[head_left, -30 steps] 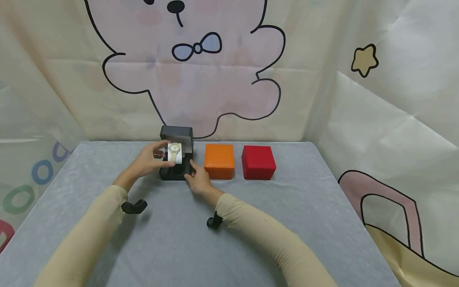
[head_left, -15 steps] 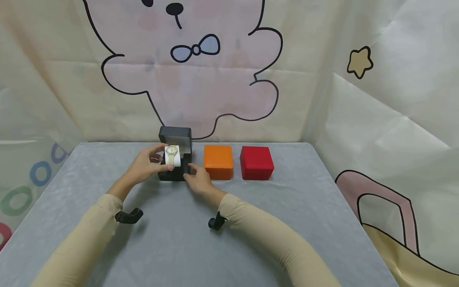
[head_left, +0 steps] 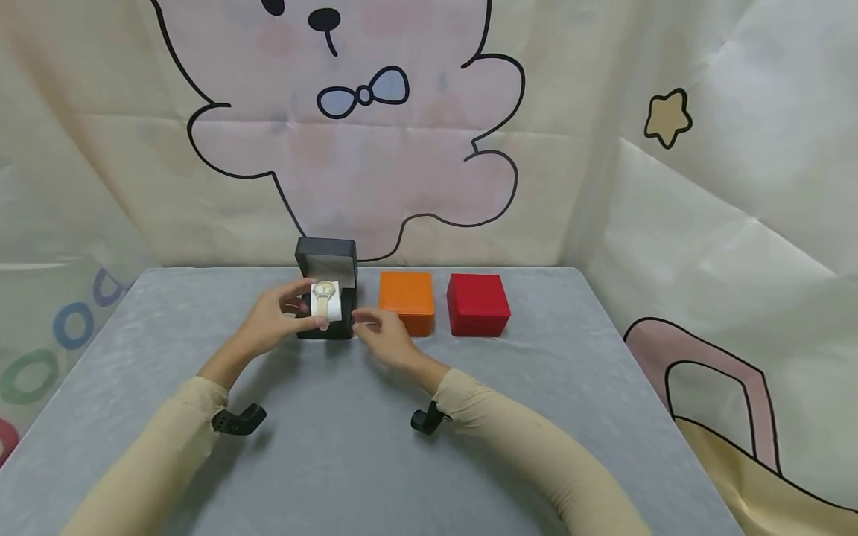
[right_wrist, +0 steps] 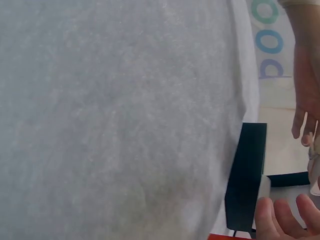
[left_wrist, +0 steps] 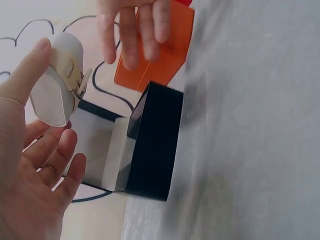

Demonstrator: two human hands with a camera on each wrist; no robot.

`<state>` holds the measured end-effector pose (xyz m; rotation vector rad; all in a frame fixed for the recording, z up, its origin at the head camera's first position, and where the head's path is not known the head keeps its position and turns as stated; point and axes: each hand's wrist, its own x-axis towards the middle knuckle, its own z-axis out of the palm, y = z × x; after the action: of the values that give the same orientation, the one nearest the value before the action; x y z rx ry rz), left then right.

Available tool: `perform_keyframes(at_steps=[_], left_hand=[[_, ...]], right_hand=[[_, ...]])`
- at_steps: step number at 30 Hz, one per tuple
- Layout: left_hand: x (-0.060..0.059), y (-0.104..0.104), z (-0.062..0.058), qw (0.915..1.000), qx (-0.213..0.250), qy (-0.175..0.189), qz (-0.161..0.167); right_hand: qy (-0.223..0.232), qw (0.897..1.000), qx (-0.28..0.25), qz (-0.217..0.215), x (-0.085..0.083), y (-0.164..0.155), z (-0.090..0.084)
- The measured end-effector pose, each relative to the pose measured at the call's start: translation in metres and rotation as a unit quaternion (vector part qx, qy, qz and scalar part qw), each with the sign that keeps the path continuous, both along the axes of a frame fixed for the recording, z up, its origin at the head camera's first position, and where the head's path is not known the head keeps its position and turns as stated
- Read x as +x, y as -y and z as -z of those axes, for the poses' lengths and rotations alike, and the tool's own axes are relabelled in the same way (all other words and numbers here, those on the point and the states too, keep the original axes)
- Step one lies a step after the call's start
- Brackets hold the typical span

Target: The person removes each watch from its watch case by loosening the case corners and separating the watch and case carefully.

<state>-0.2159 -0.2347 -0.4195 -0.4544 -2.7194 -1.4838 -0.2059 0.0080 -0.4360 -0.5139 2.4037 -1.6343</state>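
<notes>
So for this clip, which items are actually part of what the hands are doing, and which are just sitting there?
In use:
- watch on its white cushion, held by the left hand
- open black box, just behind it
- right hand, open beside the black box

Lying about:
- orange box, closed
- red box, closed
- grey table

The left hand (head_left: 278,321) pinched a white cushion carrying a watch (head_left: 325,299) just above the open black box (head_left: 326,286), which stood near the table's (head_left: 348,447) far edge. The right hand (head_left: 385,336) hovered with relaxed fingers beside the box. An orange box (head_left: 406,301) and a red box (head_left: 477,304) sat rightward along that edge
</notes>
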Motion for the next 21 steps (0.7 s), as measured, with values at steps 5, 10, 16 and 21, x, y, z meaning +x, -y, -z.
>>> perform_keyframes(at_steps=[5, 10, 16, 21], left_hand=[[0.007, -0.008, 0.001, 0.9998, 0.004, -0.017, 0.008], [0.012, -0.015, 0.004, 0.9996, 0.003, -0.027, 0.012], [0.018, -0.020, 0.008, 0.9994, 0.016, -0.024, 0.021], [0.022, -0.025, 0.007, 0.9991, 0.029, -0.025, 0.019]], right_hand=[[0.005, 1.000, -0.006, -0.007, 0.004, -0.007, -0.008], [-0.005, 1.000, 0.000, -0.014, 0.005, -0.015, -0.012], [-0.013, 1.000, -0.005, -0.014, 0.009, -0.023, -0.015], [-0.020, 1.000, -0.012, -0.017, 0.013, -0.028, -0.019]])
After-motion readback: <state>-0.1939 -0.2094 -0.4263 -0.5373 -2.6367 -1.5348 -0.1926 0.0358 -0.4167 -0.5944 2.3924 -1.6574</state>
